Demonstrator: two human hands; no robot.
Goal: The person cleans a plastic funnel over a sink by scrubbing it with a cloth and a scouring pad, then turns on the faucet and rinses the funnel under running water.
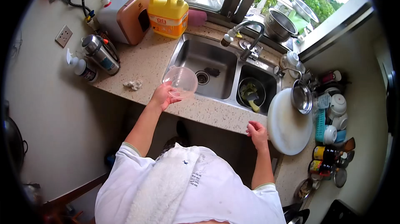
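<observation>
The left hand [161, 97], arm stretched forward, pinches one round plastic bowl [183, 82] over the near-left edge of the two-basin sink [208, 56]; where its mouth points is unclear. The right hand [258, 133] curls loosely by the sink's near-right corner, beside one board [289, 126].

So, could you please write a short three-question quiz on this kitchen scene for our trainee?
1. Which of the person's hands holds the clear plastic container?
2. True or false: the yellow jug stands on the counter.
3. Which of these is nearest the right hand: (a) faucet, (b) round white board, (c) steel flask?

Key: 1. The left hand. 2. True. 3. b.
</observation>
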